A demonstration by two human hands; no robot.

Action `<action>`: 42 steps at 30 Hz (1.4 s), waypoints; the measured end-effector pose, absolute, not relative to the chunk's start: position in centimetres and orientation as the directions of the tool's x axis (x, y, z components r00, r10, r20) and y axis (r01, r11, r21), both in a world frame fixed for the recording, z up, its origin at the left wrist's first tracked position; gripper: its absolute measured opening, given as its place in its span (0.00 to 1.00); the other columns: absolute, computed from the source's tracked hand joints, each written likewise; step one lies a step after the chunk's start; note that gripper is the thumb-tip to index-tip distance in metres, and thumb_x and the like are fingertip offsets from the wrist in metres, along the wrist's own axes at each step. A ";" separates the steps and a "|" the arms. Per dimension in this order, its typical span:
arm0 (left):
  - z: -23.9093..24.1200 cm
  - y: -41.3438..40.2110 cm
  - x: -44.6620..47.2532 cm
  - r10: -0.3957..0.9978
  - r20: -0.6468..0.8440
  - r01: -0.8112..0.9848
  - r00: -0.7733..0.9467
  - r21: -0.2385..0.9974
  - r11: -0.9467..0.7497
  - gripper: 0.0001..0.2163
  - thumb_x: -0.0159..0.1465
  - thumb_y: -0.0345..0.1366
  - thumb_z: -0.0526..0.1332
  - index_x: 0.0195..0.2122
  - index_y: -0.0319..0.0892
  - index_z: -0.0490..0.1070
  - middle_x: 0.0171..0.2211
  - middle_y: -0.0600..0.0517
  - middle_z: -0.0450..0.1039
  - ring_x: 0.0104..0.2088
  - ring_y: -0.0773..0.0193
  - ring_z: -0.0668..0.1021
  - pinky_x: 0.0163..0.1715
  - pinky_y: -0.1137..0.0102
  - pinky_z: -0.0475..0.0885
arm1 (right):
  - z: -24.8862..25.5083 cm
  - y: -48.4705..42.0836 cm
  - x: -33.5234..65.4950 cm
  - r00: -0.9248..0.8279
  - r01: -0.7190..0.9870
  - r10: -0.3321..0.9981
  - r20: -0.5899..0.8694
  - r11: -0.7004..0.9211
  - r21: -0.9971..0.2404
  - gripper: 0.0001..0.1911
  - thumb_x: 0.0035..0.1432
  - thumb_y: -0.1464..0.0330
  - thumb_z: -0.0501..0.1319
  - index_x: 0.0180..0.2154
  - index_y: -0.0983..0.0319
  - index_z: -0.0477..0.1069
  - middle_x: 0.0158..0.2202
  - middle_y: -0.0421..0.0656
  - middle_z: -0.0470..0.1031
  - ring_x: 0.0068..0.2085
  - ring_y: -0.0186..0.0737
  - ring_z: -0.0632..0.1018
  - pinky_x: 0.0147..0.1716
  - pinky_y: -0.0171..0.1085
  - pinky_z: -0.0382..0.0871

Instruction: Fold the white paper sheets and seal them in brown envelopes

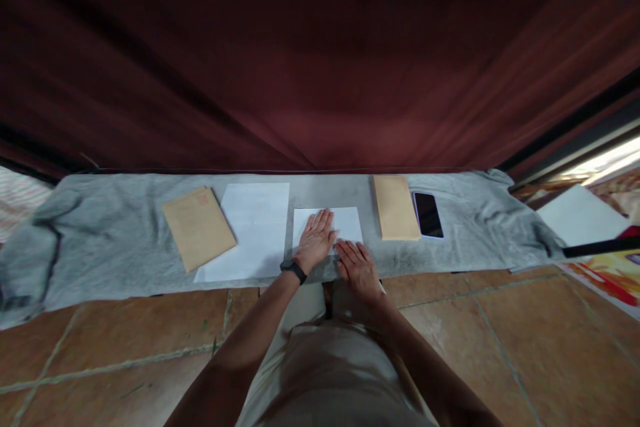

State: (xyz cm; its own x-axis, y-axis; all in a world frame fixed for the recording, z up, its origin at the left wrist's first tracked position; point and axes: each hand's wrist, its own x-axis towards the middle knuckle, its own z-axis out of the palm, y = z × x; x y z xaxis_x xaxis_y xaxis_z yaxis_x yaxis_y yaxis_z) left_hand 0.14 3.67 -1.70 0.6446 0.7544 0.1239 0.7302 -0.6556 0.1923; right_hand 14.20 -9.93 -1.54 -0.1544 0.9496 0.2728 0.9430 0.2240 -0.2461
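Note:
A white sheet of paper (345,219), about half the size of the sheets beside it, lies on the grey cloth in front of me. My left hand (316,238) rests flat on it with the fingers stretched out, a dark band around the wrist. Fingers extended, my right hand (359,269) lies lower, its fingertips on the paper's near edge. Larger white sheets (255,227) lie to the left. Whether the paper under my hands is folded, I cannot tell for certain.
Brown envelopes (197,227) overlap the large sheets at left. A stack of brown envelopes (395,207) and a phone (428,215) lie at right. Grey cloth (475,227) covers the narrow surface. A dark red curtain (310,80) hangs behind; tiled floor (460,333) is below.

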 end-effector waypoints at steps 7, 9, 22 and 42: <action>-1.5 3.0 -0.4 0.757 0.110 0.735 0.644 0.185 -0.652 0.27 0.75 0.42 0.44 0.71 0.34 0.55 0.72 0.43 0.54 0.73 0.54 0.54 0.72 0.52 0.48 | -1.9 -9.9 14.2 -0.134 0.942 0.950 0.282 0.210 -0.260 0.23 0.72 0.68 0.53 0.65 0.62 0.65 0.66 0.48 0.69 0.67 0.43 0.68 0.70 0.50 0.56; -1.4 2.0 -0.9 0.746 0.126 0.722 0.654 0.191 -0.665 0.26 0.75 0.42 0.44 0.71 0.35 0.56 0.72 0.43 0.55 0.73 0.54 0.54 0.72 0.51 0.48 | -2.0 -9.8 14.2 -0.124 0.942 0.952 0.278 0.202 -0.270 0.23 0.72 0.68 0.53 0.65 0.62 0.65 0.66 0.48 0.69 0.67 0.43 0.69 0.69 0.50 0.56; -0.2 -3.9 -4.4 0.690 0.119 0.664 0.714 0.197 -0.721 0.24 0.75 0.40 0.48 0.70 0.41 0.58 0.70 0.46 0.59 0.72 0.54 0.58 0.71 0.49 0.52 | -2.1 -9.9 14.4 -0.133 0.931 0.960 0.248 0.207 -0.300 0.24 0.73 0.68 0.50 0.66 0.63 0.64 0.67 0.49 0.68 0.67 0.44 0.68 0.69 0.51 0.57; -0.1 -6.1 -5.7 0.652 0.129 0.631 0.748 0.167 -0.757 0.24 0.75 0.42 0.50 0.69 0.41 0.59 0.70 0.45 0.59 0.72 0.52 0.58 0.72 0.47 0.52 | -1.4 -3.7 14.7 -0.196 0.939 0.959 0.204 0.244 -0.244 0.24 0.75 0.63 0.49 0.67 0.58 0.63 0.70 0.45 0.61 0.70 0.46 0.64 0.69 0.51 0.54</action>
State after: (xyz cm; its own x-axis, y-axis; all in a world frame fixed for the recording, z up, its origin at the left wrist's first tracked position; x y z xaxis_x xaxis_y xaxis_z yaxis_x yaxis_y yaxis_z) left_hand -5.73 -6.06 -0.07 0.7476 0.6516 0.1286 0.6312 -0.7573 0.1675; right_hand 14.71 -3.68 -1.39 -0.1961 0.9592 0.2037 0.9387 0.2437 -0.2437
